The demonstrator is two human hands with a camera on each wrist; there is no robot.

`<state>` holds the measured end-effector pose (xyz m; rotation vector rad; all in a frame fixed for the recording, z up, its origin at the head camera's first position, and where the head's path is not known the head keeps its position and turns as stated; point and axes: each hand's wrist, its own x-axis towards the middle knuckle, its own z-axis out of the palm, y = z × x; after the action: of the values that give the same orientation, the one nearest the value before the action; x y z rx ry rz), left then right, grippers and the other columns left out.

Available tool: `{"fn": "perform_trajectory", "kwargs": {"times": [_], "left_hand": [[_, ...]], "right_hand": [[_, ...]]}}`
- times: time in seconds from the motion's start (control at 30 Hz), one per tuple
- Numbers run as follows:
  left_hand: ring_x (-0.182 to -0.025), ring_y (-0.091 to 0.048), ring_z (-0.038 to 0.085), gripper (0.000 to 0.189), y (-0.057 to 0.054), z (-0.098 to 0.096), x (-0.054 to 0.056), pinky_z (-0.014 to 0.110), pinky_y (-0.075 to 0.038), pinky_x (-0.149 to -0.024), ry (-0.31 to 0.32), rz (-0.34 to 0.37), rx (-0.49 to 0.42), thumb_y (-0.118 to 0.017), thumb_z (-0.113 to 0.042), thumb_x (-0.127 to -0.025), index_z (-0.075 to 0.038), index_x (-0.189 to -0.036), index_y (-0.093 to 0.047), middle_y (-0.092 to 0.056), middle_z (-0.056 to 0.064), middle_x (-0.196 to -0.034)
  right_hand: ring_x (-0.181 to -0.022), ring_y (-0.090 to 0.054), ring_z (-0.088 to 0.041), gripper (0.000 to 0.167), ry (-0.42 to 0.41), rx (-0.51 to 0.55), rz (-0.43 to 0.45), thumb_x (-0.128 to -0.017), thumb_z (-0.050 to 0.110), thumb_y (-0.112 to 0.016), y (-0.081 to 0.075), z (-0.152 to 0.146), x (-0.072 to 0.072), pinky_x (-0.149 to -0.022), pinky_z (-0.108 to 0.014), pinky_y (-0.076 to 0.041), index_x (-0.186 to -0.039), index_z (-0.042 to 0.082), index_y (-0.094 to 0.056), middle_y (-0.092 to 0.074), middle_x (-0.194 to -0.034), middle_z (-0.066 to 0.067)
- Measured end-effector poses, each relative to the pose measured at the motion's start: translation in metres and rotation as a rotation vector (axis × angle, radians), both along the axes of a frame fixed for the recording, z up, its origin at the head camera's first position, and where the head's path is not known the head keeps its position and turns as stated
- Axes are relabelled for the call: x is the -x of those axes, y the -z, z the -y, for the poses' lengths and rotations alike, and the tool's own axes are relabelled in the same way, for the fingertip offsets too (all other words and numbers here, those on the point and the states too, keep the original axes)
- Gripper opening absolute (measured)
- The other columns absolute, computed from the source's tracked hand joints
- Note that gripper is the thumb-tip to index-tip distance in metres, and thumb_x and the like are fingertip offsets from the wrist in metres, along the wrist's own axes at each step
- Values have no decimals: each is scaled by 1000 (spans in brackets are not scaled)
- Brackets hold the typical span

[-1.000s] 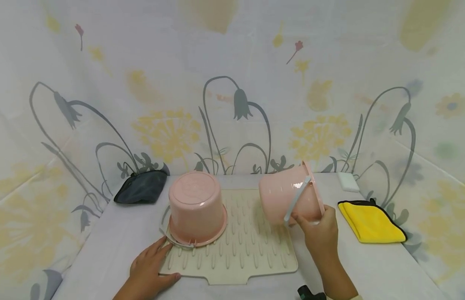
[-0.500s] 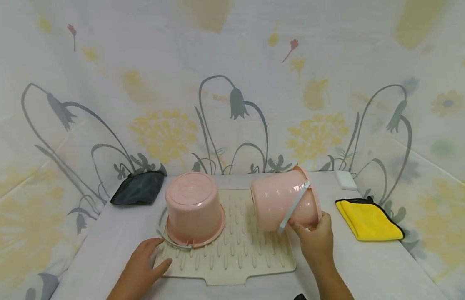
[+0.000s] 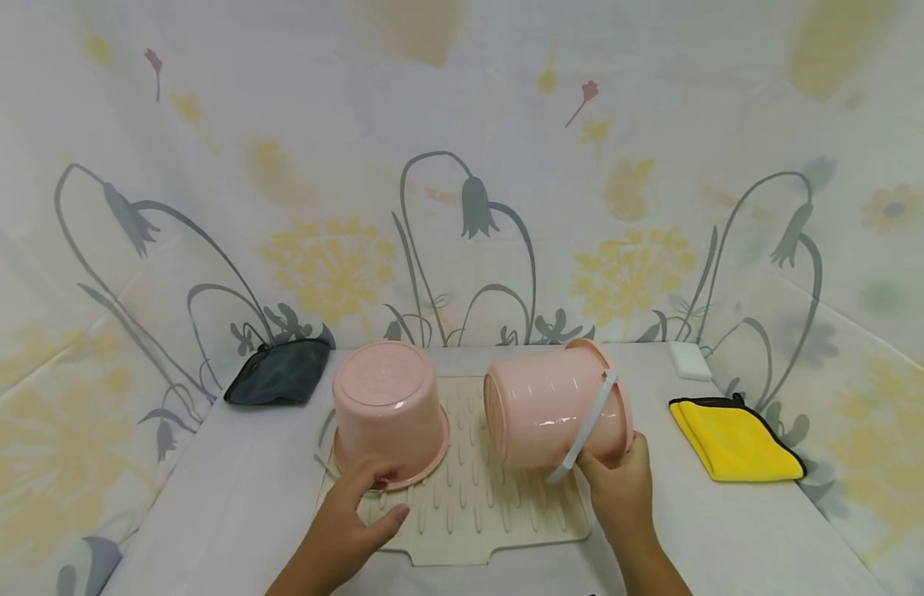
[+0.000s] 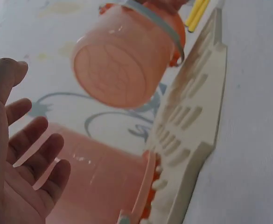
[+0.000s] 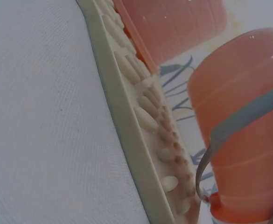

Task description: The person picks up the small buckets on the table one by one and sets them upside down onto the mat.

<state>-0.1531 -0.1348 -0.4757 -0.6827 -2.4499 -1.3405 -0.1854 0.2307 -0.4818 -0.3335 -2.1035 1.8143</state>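
Observation:
One pink bucket (image 3: 387,397) stands upside down, rim down, on the left part of the cream ridged drying mat (image 3: 462,530). My left hand (image 3: 339,526) is in front of its rim, fingers relaxed and thumb apart; in the left wrist view the loosely bent fingers (image 4: 36,156) hold nothing. A second pink bucket (image 3: 540,406) is tipped on its side over the mat's right part, its base turned left. My right hand (image 3: 626,497) grips this bucket by the rim. Its pale grey handle (image 5: 248,114) hangs across the side in the right wrist view.
A folded yellow cloth (image 3: 738,443) with black edging lies at the right. Behind it is a small white block (image 3: 689,362). A dark grey cloth (image 3: 279,372) lies at the back left. Flower-printed fabric (image 3: 462,124) hangs behind the white-covered table (image 3: 201,513).
My right hand has brought the tilted bucket left and slightly lower, further over the mat. The left hand has left the mat's corner and moved right, to the front of the upside-down bucket.

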Motion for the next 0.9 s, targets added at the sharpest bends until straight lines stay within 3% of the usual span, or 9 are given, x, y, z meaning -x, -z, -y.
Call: {"fn": "perform_trajectory", "kwargs": {"times": [0.13,0.27,0.43,0.53,0.67,0.9], "left_hand": [[-132,-55,14,57,-9,-28,9,47,-51,-107,71,80,-17,-83,-26,-90,-28,-141,-59,-56,-8,-144],[-151,-37,21,73,-19,-52,23,59,-41,-116,121,153,-2,-85,-34,-86,-37,-150,-50,-41,-6,-160],[-158,-24,32,96,-28,-80,41,66,-34,-117,129,194,37,-86,-43,-82,-30,-162,-35,-24,-1,-170],[-160,-20,33,108,-29,-94,52,68,-31,-118,108,217,41,-88,-47,-79,-31,-165,-26,-18,1,-173],[-161,-15,34,116,-27,-107,63,68,-28,-120,112,245,-19,-91,-46,-75,-35,-167,-20,-13,5,-174],[-158,-20,42,129,-17,-117,67,60,-42,-115,169,344,-164,-94,-41,-73,-34,-169,-7,6,9,-175]], "right_hand": [[-123,-48,-21,80,5,40,-18,-89,17,-86,3,1,2,-88,-6,-46,-143,-4,-32,-43,-143,-16],[-123,-49,-19,79,-4,60,-32,-88,16,-87,6,1,3,-90,-7,-47,-142,-4,-32,-43,-142,-15],[-121,-50,-18,77,-5,59,-26,-87,14,-87,6,0,3,-89,-8,-49,-140,-3,-33,-43,-141,-14],[-120,-50,-18,76,-5,56,-20,-87,10,-87,7,-1,3,-89,-9,-50,-139,-3,-33,-44,-141,-14],[-122,-50,-20,78,-6,50,-5,-86,10,-88,5,-2,3,-88,-9,-51,-140,-2,-34,-44,-141,-13],[-120,-50,-20,82,-10,48,23,-85,16,-90,5,-2,2,-87,-9,-52,-142,-2,-33,-44,-142,-14]]}}
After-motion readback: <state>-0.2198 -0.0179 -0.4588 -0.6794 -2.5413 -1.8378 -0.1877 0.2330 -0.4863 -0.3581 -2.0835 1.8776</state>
